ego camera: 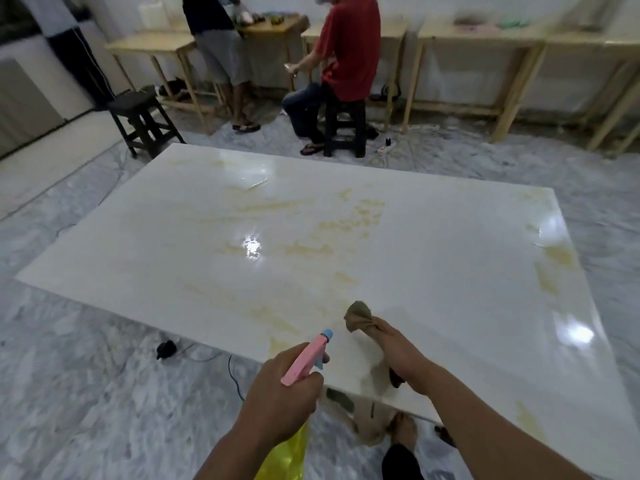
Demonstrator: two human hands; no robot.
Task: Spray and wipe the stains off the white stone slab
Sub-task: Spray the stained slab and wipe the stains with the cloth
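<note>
Pink-headed spray bottle (pixel 306 355) gripped in left hand (pixel 282 400), nozzle aimed forward over slab's near edge. Right hand (pixel 398 355) fisted on brown rag (pixel 360 317), nearer the stains. White stone slab (pixel 346 244) ahead, long axis left-right; yellow stains (pixel 346 223) mostly beyond both hands.

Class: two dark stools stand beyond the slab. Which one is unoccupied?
The left stool; the other stool seats a person in a red shirt.

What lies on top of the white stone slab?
Yellowish stains spread across the white stone slab. The right hand holds a brown cloth over its near edge; whatever lies beneath them is hidden.
</note>
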